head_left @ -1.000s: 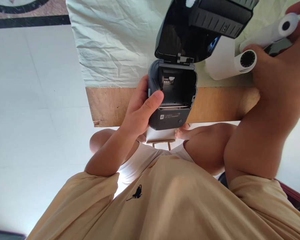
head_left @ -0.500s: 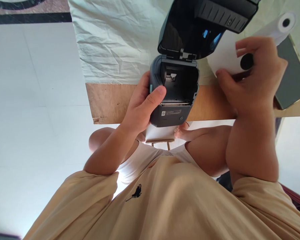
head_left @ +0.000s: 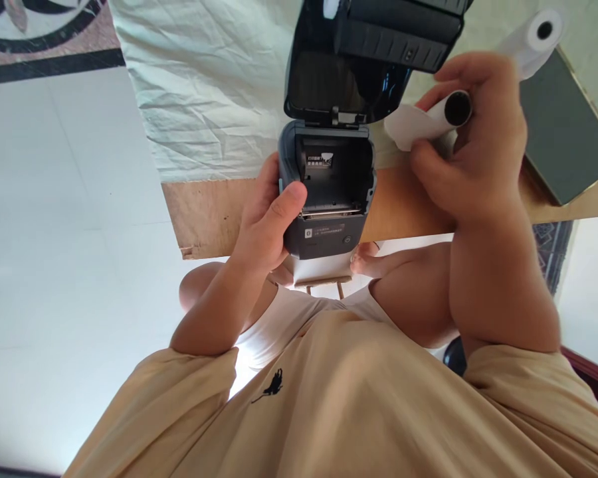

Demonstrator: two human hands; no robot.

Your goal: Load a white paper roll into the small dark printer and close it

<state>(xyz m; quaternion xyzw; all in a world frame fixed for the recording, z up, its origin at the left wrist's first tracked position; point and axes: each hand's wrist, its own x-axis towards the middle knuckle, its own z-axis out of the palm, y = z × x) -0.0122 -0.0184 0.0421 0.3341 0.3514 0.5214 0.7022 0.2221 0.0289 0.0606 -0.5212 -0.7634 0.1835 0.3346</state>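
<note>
My left hand (head_left: 266, 226) grips the left side of a small dark grey printer (head_left: 326, 199), thumb over its front corner. The printer's lid (head_left: 363, 60) stands swung up and back, and the paper bay below it is empty. My right hand (head_left: 473, 153) holds a white paper roll (head_left: 428, 119) just right of the open bay, its dark core end facing me and a loose flap of paper hanging toward the printer.
A second white paper roll (head_left: 533, 36) lies on the table at the upper right, beside a dark green flat box (head_left: 563, 126). A crumpled white sheet (head_left: 204, 86) covers the wooden table (head_left: 209, 212). White tiled floor lies to the left.
My right hand has taken one paper roll off the table and carried it left, toward the open printer. The other roll stays behind. The left hand keeps its grip.
</note>
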